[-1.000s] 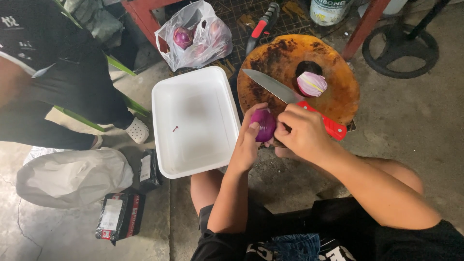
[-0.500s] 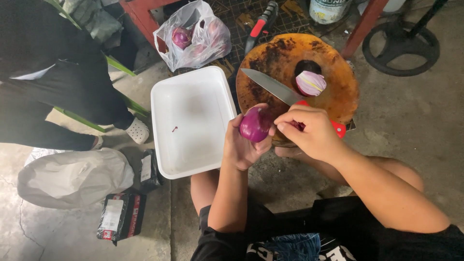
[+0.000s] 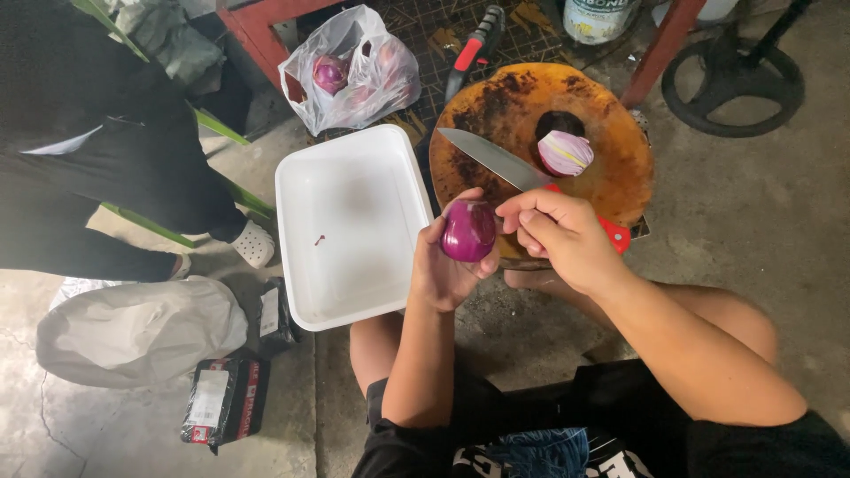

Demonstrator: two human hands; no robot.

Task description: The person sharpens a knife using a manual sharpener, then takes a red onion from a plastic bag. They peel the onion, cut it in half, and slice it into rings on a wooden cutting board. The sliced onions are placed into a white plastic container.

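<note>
Starting at the far left, we see another person's dark trousers [image 3: 97,177] and a white clog [image 3: 254,243] on the concrete floor [image 3: 753,221], with a pale stuffed sack [image 3: 142,327] and a black packet [image 3: 221,398] lying below them. Just right of these sits a white rectangular tray [image 3: 354,230], flat on the floor, and behind it a clear plastic bag [image 3: 354,66] with purple onions inside.

Next we come to our left hand [image 3: 447,265]. Its forearm rises straight up from the lap, the palm faces up and the fingers curl around a peeled purple onion [image 3: 468,230], cupping it from below and from the left. The onion is held in the air just in front of the near edge of the round wooden chopping board [image 3: 540,106], right beside the tray's right rim.

Our right hand [image 3: 558,235] comes in from the lower right, its forearm slanting across the knee. The thumb and fingertips are pinched together at the onion's right side, touching or almost touching its skin; we cannot tell whether anything is caught between them.

On the board lies a knife [image 3: 496,159], its blade pointing up and left, its red handle partly hidden under the right hand. Beyond it rests a cut onion half [image 3: 565,152], well apart from the held onion.
</note>
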